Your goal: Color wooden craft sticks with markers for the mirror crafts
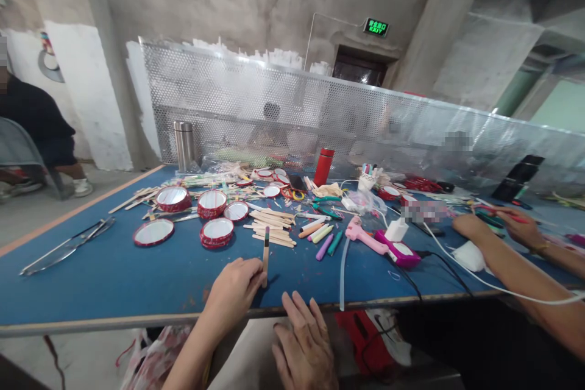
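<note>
My left hand is closed on a wooden stick near the table's front edge. The stick stands nearly upright, with dark and coloured bands at its upper end. To the right, my right hand is held low at the table edge, fingers spread, with nothing in it. Beyond the hands lies a loose pile of plain wooden sticks. Several coloured markers are beside that pile. Round red-rimmed pieces with pale tops stand to the left.
A pink glue gun and a purple power block with cables lie to the right. Another person's arms reach over the right side. A red bottle and a steel flask stand by the perforated metal screen.
</note>
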`<move>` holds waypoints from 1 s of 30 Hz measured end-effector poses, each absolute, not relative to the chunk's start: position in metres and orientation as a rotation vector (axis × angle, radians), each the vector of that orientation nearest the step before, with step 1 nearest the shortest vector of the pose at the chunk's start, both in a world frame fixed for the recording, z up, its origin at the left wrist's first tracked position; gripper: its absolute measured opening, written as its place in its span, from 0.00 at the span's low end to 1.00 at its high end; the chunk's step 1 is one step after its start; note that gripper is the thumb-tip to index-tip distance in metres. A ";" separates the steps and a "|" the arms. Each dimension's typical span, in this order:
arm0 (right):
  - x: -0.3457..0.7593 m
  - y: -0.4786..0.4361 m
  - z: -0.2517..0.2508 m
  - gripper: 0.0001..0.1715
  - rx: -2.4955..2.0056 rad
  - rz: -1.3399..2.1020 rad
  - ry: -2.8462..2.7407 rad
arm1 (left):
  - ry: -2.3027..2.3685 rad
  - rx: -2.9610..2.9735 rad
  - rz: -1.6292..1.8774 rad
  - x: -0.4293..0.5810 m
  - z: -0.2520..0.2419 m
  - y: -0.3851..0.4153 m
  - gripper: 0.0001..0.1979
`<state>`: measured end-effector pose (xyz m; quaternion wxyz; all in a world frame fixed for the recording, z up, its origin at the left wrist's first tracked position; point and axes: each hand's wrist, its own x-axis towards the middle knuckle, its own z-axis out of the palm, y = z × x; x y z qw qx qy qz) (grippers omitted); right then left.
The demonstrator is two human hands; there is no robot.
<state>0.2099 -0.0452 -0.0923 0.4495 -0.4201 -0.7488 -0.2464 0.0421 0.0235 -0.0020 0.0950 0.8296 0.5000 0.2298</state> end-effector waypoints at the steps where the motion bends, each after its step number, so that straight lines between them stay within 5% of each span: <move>1: 0.210 -0.045 -0.093 0.05 -1.038 -0.610 -1.853 | 1.477 2.460 0.687 0.042 -0.002 0.023 0.15; 7: 0.227 -0.056 -0.061 0.07 -0.979 -0.526 -2.065 | 1.472 2.463 0.684 0.042 -0.002 0.024 0.15; 13: 0.271 -0.062 0.009 0.08 -0.985 -0.013 -2.158 | 1.511 2.466 0.580 0.042 0.000 0.025 0.14; 23: 0.341 0.060 0.047 0.12 -1.457 -0.527 -2.169 | 1.490 2.439 0.639 0.041 -0.004 0.026 0.15; 30: 0.346 0.111 0.041 0.15 -1.390 -0.597 -2.401 | 1.521 2.430 0.593 0.042 -0.002 0.025 0.14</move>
